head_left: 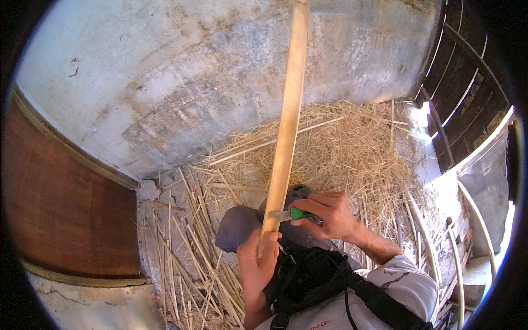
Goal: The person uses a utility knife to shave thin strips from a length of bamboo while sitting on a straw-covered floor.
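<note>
A long, pale split bamboo strip (289, 121) rises from my lap and leans away toward the wall, its far end running out of the picture at the top. Around its lower end, my left hand (259, 257) is closed, the thumb lying along the edge. My right hand (329, 215) grips a knife by its green handle (300, 213). The short knife blade (282, 216) lies against the strip's right side, just above my left hand. How deep the edge sits in the bamboo I cannot tell.
Straw-like shavings (346, 148) heap on the floor ahead. Several thin bamboo sticks (192, 242) lie scattered at the left. A stained pale wall (181, 82) stands in front, a brown door panel (71, 203) at the left. Curved poles (423, 236) lean at the right.
</note>
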Demonstrator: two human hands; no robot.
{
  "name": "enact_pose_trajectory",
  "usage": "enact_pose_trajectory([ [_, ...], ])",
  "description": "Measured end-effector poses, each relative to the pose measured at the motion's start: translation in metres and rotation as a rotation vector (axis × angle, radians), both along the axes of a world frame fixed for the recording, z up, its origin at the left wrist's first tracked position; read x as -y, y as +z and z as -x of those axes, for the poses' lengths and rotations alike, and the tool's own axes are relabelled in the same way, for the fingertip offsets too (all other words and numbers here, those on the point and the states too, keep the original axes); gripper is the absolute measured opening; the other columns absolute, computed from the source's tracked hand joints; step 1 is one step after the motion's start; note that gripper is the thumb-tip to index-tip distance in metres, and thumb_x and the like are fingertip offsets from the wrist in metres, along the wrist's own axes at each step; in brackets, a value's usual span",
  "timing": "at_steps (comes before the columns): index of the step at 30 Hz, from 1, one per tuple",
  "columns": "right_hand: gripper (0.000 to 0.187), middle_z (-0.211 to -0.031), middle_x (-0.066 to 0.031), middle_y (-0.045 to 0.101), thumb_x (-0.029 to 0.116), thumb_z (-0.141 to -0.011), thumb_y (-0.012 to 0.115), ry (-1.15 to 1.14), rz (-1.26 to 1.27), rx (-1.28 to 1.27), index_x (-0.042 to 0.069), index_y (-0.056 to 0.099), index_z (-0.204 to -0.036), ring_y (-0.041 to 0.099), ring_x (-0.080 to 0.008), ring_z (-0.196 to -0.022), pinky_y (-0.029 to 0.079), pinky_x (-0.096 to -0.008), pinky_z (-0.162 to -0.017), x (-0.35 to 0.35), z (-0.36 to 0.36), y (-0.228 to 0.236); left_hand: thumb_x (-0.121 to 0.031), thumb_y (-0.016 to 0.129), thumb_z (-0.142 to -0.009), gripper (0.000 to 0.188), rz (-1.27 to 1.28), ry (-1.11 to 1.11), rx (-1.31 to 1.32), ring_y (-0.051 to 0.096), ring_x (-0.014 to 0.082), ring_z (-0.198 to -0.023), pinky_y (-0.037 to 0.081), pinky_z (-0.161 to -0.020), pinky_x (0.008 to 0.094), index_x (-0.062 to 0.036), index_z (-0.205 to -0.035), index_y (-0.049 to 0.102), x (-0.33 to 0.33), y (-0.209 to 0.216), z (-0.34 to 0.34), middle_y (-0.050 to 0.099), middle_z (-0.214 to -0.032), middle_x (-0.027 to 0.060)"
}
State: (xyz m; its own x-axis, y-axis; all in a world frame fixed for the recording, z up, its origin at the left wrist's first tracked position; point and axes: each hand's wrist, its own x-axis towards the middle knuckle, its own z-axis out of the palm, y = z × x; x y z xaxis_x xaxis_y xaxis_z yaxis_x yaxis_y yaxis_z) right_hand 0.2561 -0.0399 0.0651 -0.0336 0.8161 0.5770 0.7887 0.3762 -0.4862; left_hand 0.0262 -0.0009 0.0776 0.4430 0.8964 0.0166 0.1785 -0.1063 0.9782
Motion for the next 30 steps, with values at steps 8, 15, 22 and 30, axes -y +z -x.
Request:
enact_pose_trajectory([
  [8, 0.036, -0.08, -0.004, 0.069, 0.038, -0.088, 0.086, -0.09, -0.022, 0.048, 0.017, 0.078, -0.116, 0.07, -0.0276, -0.062, 0.056, -0.041, -0.056, 0.002, 0.001, 0.012, -0.02, 0.066, -0.11, 0.026, 0.07, 0.061, 0.002, 0.055, 0.0059, -0.054, 0.04, -0.049, 0.0258, 0.0021, -0.1, 0.073, 0.006, 0.005, -0.002, 0.06, -0.064, 0.0016],
  [15, 0.036, -0.08, -0.0037, 0.07, 0.038, -0.087, 0.086, -0.132, -0.068, 0.04, 0.017, 0.078, -0.116, 0.07, -0.0273, -0.062, 0.055, -0.0409, -0.055, -0.001, 0.0, 0.01, -0.02, 0.066, -0.108, 0.027, 0.018, 0.119, -0.044, 0.06, 0.0082, -0.057, 0.043, -0.052, 0.0277, 0.0026, -0.095, 0.073, 0.01, -0.002, 0.0, 0.062, -0.064, 0.0036],
  [22, 0.037, -0.082, -0.0046, 0.073, 0.039, -0.087, 0.086, -0.136, -0.026, 0.028, 0.017, 0.079, -0.116, 0.072, -0.0273, -0.066, 0.057, -0.0416, -0.056, -0.002, -0.004, 0.01, -0.02, 0.067, -0.107, 0.026, -0.036, 0.136, -0.122, 0.063, 0.0088, -0.058, 0.045, -0.053, 0.0292, 0.0015, -0.093, 0.073, 0.013, -0.013, 0.007, 0.064, -0.065, 0.0051],
  [30, 0.035, -0.084, -0.0059, 0.075, 0.037, -0.087, 0.087, -0.153, 0.002, 0.022, 0.016, 0.08, -0.115, 0.074, -0.0288, -0.067, 0.058, -0.0414, -0.059, -0.006, -0.004, 0.013, -0.02, 0.066, -0.109, 0.026, -0.06, 0.141, -0.121, 0.055, 0.0068, -0.053, 0.041, -0.05, 0.0272, 0.0001, -0.093, 0.071, 0.017, -0.011, 0.013, 0.059, -0.061, 0.0018],
])
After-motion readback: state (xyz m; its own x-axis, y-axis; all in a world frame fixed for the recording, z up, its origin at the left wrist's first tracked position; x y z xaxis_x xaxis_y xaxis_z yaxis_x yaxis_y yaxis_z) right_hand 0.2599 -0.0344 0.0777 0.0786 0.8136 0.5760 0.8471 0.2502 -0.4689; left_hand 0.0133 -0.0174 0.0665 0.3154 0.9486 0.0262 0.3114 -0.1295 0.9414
